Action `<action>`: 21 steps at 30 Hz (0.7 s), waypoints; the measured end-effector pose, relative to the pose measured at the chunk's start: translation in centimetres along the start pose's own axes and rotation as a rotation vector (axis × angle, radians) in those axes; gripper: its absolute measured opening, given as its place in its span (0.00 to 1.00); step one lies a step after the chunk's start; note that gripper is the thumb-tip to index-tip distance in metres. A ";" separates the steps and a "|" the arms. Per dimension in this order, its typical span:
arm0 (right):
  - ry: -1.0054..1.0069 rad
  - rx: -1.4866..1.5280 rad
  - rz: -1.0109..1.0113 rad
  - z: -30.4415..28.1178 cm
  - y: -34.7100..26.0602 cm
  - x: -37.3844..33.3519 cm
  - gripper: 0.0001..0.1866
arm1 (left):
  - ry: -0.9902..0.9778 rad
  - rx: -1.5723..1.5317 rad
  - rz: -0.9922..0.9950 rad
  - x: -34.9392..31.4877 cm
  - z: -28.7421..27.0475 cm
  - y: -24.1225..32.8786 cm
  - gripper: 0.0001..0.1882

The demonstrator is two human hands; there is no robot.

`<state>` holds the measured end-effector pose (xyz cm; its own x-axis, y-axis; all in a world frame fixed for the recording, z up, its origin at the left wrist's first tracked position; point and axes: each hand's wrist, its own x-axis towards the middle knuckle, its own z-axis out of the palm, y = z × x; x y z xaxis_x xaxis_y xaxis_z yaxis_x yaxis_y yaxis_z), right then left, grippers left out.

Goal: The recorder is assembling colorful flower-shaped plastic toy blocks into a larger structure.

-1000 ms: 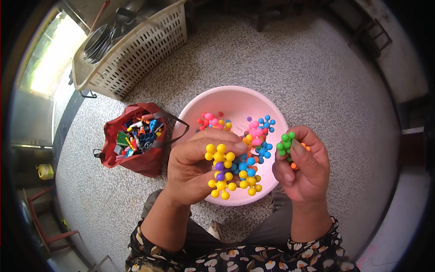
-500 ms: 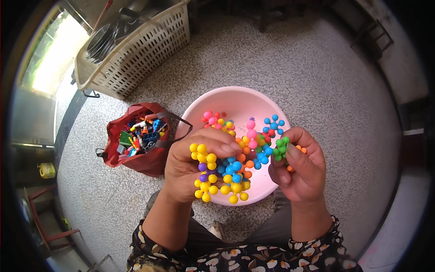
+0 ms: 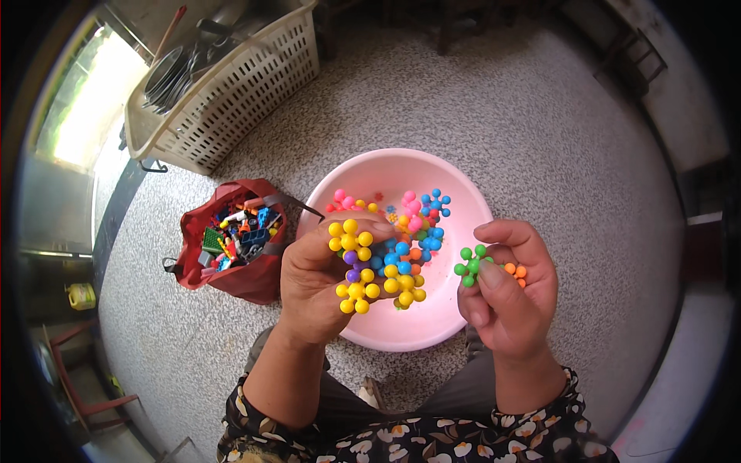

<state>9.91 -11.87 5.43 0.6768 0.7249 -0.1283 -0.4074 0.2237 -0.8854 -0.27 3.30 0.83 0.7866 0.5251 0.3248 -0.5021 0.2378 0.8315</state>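
My left hand (image 3: 310, 289) is closed around a joined cluster of ball-ended building pieces. Yellow pieces (image 3: 356, 292) face me, linked by purple balls (image 3: 352, 257). Blue pieces (image 3: 391, 258) sit farther in, and orange, pink and more blue ones stretch out beyond the fingers. Some of the cluster lies hidden behind my palm and thumb. Between thumb and fingertips my right hand (image 3: 515, 309) pinches a green ball-ended piece (image 3: 472, 265), held apart from the cluster. Orange balls (image 3: 520, 272) stick out on the other side of that thumb. Both hands are above a pink basin (image 3: 444, 316).
A few small coloured pieces (image 3: 391, 212) lie in the basin. To its left stands a red bag (image 3: 251, 284) full of mixed toy bricks. A cream slotted crate (image 3: 231, 104) with metal pans is at the far left, a yellow container (image 3: 80, 295) at the left edge.
The left-hand cluster has tilted, with its yellow pieces shifting upward. The green piece has turned in my right hand, and the gap between it and the cluster has widened.
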 end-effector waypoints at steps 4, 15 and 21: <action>-0.058 -0.147 -0.175 -0.1 0.4 -0.7 0.11 | 0.084 0.006 -0.029 -0.1 0.4 -0.2 0.21; -0.087 -0.568 -0.566 0.3 1.4 -1.1 0.14 | 0.062 0.174 -0.043 -0.6 0.3 -1.1 0.22; -0.077 -0.742 -0.614 0.7 1.0 -0.9 0.13 | 0.051 0.220 0.004 -0.5 0.5 -0.8 0.21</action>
<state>8.47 -11.82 4.94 0.5902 0.6651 0.4576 0.5129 0.1288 -0.8487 -0.11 2.44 0.23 0.7627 0.5676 0.3100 -0.4107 0.0548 0.9101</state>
